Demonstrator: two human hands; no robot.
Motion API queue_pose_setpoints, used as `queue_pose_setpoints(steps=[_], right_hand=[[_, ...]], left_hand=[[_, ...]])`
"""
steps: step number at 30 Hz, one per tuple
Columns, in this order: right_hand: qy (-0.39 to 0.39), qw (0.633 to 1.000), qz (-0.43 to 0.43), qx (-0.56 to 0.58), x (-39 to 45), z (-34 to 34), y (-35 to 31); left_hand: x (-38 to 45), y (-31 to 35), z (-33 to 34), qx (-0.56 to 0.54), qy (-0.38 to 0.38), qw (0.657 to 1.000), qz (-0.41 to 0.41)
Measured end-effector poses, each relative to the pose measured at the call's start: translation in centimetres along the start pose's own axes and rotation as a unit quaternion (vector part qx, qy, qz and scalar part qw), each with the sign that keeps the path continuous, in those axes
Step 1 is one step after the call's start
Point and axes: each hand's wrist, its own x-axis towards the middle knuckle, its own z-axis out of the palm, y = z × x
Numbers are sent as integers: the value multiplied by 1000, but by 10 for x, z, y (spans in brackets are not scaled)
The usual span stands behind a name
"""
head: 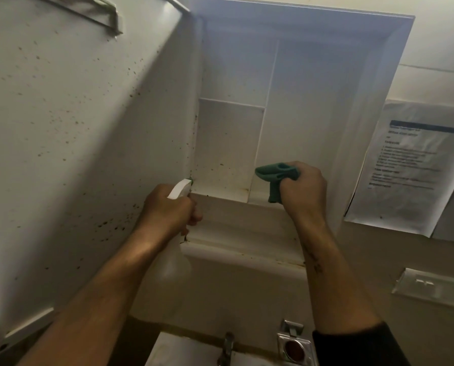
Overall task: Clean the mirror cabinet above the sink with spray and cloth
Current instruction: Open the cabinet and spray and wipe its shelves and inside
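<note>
Cabinet: the white open mirror cabinet (307, 83) fills the upper centre of the frame, with thin white dividers splitting it into compartments; brown stains mark its lower shelf.
Door: the white speckled cabinet door (70, 143) is swung open across the left half of the frame, dotted with dark specks.
Left hand: the left hand (168, 207), centre of the frame, grips the neck of a translucent white plastic spray bottle (174, 262), its white nozzle head pointing at the cabinet's lower left corner.
Right hand: the right hand (303, 192), right of centre, is clenched round a crumpled teal cloth (276, 178) at the cabinet's bottom shelf edge.
Wall: a printed paper notice (405, 165) hangs at right.
Below: a chrome tap (227, 344) and white sink (168, 352) sit at the bottom edge.
</note>
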Motion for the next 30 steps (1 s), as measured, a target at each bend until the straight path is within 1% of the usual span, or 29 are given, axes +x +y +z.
queue_pose_setpoints(steps=[3, 5, 8, 10, 11, 13, 16, 19, 22, 24, 25, 26, 28, 29, 30], right_hand=[[29, 999, -15, -1, 1, -2, -2], [39, 999, -22, -3, 2, -4, -3], [60, 998, -29, 5, -1, -8, -6], [88, 996, -27, 16, -3, -12, -10], [105, 994, -28, 18, -4, -14, -12], [132, 990, -45, 10, -5, -16, -16], [142, 983, -115, -11, -9, -13, -25], [133, 963, -226, -67, -12, 12, -40], [92, 926, -321, -175, -11, 56, -55], [39, 899, -356, -253, -8, 80, -53], [-13, 887, -346, -306, -7, 87, -48], [-68, 873, -314, -368, -6, 92, -41], [-157, 830, -250, -473, -5, 101, -27], [-183, 816, -231, -497, -6, 102, -25], [-206, 812, -214, -502, -3, 104, -25]], left_hand=[[2, -5, 1, 12, 6, 1000, 9], [3, -4, 3, 12, -2, 1000, 6], [1, 1, 9, -5, -60, 998, -12], [-1, 4, 18, -5, -102, 995, -16], [-1, 4, 23, -2, -109, 994, -13], [-2, 5, 28, 0, -100, 995, -9], [-2, 5, 20, -8, -62, 998, -6], [-2, 6, 3, -9, -44, 999, -6], [1, 4, -12, -7, -29, 999, -10], [2, 3, -18, -5, -21, 1000, -15], [3, 2, -19, -2, -21, 1000, -16], [3, 1, -19, 1, -22, 1000, -15], [3, 0, -18, 2, -26, 1000, -14], [3, 0, -17, 0, -28, 1000, -13], [3, 1, -16, -3, -29, 1000, -11]])
